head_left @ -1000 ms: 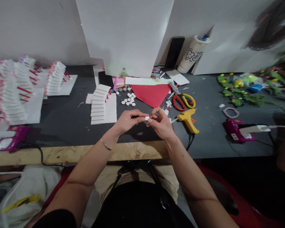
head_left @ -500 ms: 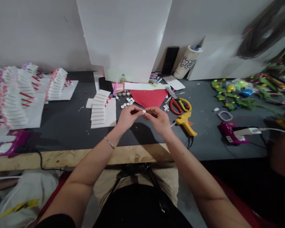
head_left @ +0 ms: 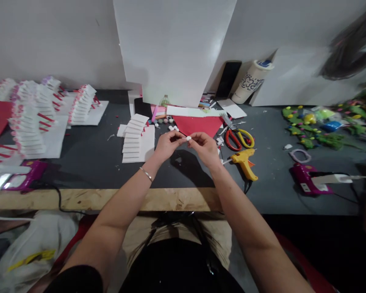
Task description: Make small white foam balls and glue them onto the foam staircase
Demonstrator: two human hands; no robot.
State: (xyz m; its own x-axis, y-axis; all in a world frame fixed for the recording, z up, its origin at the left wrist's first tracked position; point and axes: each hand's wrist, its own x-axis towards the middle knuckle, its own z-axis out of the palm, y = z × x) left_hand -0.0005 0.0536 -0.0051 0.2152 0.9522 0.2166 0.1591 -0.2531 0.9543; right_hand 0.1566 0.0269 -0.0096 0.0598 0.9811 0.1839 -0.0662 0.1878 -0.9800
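Observation:
A small white piece (head_left: 188,138) is pinched between the fingertips of my left hand (head_left: 168,145) and my right hand (head_left: 203,149), which meet over the dark table. Behind them lies a red sheet (head_left: 197,125). Several small white lumps (head_left: 173,128) rest just past my left hand. A stepped white model (head_left: 132,140) on a white base is left of my left hand. To the right of my right hand lie a yellow glue gun (head_left: 245,162) and scissors (head_left: 239,138) with red and yellow handles.
More stepped white models (head_left: 27,126) stand at the left. A patterned cup (head_left: 251,82) and a black phone (head_left: 228,79) lean at the back. Purple power strips (head_left: 306,179) (head_left: 27,176) sit on both sides. Green decorations (head_left: 305,126) lie at the right.
The view has shifted a little left, so the table items appear further right. Both hands still hold the white piece, which now shows more clearly between the fingertips.

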